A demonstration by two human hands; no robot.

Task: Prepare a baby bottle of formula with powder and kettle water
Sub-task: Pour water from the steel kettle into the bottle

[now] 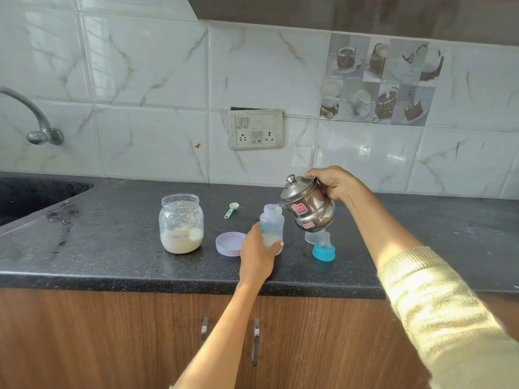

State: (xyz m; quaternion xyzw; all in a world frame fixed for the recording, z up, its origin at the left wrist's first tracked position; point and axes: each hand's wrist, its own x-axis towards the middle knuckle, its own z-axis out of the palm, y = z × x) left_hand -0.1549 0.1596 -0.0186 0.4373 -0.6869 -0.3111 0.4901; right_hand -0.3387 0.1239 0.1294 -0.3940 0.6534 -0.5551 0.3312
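Left hand (257, 249) wraps the bottle (271, 228) steady; right hand (334, 182) grips the kettle (309, 207): tip gently, spout over the mouth.

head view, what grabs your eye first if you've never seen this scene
The steel kettle, tilted by the right hand with its spout at the mouth of the baby bottle, mid-counter. The left hand grips that bottle low down. Left of them stands an open formula jar, its lid lying beside it.

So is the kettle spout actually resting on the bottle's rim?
Cannot tell. In the head view the kettle spout tip meets the bottle mouth's outline, but contact or a small gap isn't plain.
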